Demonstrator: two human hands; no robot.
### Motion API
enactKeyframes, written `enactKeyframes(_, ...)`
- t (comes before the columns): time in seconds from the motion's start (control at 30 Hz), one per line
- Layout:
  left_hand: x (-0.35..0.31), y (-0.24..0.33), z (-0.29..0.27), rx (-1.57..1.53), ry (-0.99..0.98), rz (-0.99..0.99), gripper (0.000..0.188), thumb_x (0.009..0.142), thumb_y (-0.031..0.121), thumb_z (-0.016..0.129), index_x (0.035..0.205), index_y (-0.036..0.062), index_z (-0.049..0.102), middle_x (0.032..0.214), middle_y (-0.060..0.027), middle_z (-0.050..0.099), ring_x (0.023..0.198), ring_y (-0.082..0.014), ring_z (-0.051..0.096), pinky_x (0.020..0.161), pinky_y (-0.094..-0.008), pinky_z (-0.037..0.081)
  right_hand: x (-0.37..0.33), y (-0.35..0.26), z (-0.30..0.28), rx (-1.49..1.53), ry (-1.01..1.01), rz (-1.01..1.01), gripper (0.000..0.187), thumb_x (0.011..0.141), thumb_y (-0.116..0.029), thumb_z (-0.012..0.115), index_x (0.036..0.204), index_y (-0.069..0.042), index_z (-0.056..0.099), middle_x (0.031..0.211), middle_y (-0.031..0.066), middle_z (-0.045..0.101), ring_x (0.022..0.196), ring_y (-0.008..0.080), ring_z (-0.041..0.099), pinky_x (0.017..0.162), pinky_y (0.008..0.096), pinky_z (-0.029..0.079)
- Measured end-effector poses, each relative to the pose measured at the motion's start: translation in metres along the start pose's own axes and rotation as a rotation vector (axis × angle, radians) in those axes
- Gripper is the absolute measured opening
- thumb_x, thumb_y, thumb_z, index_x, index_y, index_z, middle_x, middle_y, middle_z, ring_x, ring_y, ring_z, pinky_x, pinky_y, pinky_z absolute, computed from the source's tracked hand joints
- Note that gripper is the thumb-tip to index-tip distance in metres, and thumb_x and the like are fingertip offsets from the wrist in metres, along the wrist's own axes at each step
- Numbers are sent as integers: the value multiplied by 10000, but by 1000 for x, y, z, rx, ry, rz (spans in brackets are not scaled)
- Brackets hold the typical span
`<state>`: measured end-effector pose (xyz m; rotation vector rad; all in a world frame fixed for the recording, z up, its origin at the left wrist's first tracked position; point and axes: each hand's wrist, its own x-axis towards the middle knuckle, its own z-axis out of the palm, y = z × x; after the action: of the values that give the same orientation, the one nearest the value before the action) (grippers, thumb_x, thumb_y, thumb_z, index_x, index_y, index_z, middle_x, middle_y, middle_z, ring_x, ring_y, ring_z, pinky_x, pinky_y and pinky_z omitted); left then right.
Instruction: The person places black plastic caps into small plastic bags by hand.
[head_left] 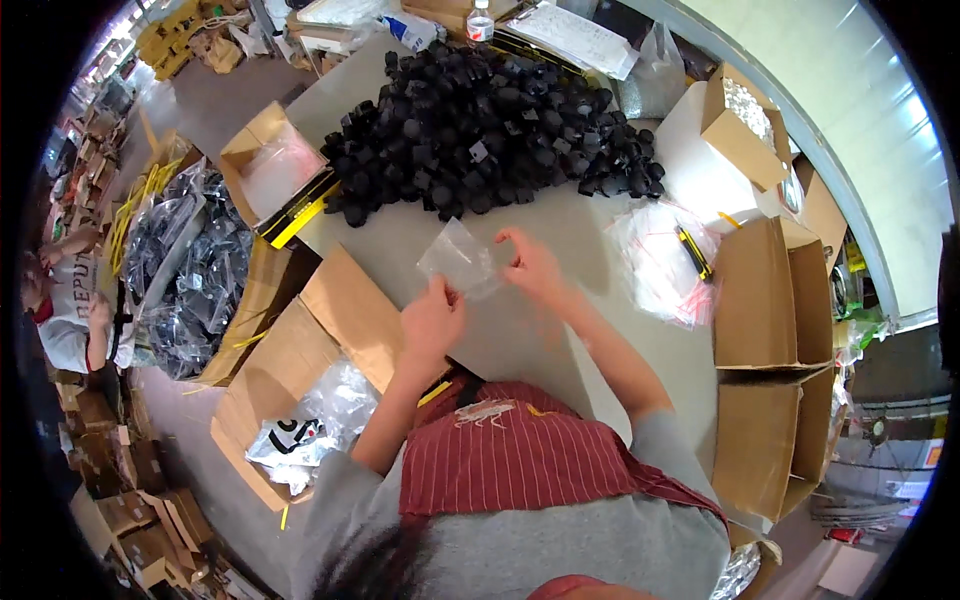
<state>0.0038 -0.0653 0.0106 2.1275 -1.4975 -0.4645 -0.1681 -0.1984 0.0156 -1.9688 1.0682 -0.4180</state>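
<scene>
A small clear plastic bag (455,252) is pinched at its lower edge by my left hand (433,318), above the grey tabletop. Just right of the bag, my right hand (532,266) has its forefinger and thumb apart, with nothing visible between them. Beyond both hands lies a large heap of small black plastic parts (480,130). To the right is a loose pile of clear zip bags (655,260) with reddish edges, and a yellow-and-black utility knife (694,254) rests on it.
Open cardboard boxes (755,295) stand at the right. At the left are a carton with plastic bags (335,400), a box of packed black goods (195,270) and a small box (270,165). A bottle (480,22) and papers (572,38) lie at the back. Another person (75,300) is far left.
</scene>
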Motion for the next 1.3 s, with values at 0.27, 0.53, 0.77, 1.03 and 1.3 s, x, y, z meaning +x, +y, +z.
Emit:
enactKeyframes(0.27, 16, -51, -6, 180, 437, 272, 99, 902, 183, 630, 969, 114, 611, 849, -109, 634, 860, -317, 604, 725, -427, 500, 89, 55, -7, -720, 217, -309, 661, 767, -187, 718, 1375, -96, 473, 1537, 87, 323, 1247, 334, 468, 988, 467, 422)
enactKeyframes(0.53, 14, -58, 3, 341, 289, 254, 119, 852, 148, 610, 956, 92, 621, 792, -112, 663, 782, -318, 646, 646, -434, 535, 1, 71, 9, -446, 311, -266, 127, 792, -55, 621, 914, -78, 649, 1354, 97, 509, 1057, 332, 571, 923, 430, 453)
enactKeyframes(0.77, 18, -30, 3, 429, 172, 291, 411, 768, 77, 614, 1176, 45, 579, 794, -112, 676, 796, -298, 673, 626, -426, 549, -48, 66, -40, -304, 430, -51, 168, 790, -46, 621, 957, -63, 622, 1066, 125, 627, 917, 367, 608, 822, 455, 498)
enactKeyframes(1.03, 19, 0, 39, 430, 114, 467, 497, 732, 88, 630, 1227, 98, 596, 850, -108, 671, 828, -288, 663, 667, -392, 546, -55, 46, -12, -565, 398, -70, 174, 811, -34, 618, 970, -99, 647, 1101, 99, 611, 1063, 335, 574, 933, 458, 467)
enactKeyframes(1.3, 8, -21, 52, 376, 206, 464, 354, 745, 114, 619, 1094, 138, 673, 907, -99, 623, 950, -268, 624, 619, -381, 543, -67, 80, -28, -227, 414, -284, 90, 803, -13, 600, 829, -86, 646, 1080, 95, 610, 1079, 311, 543, 956, 459, 430)
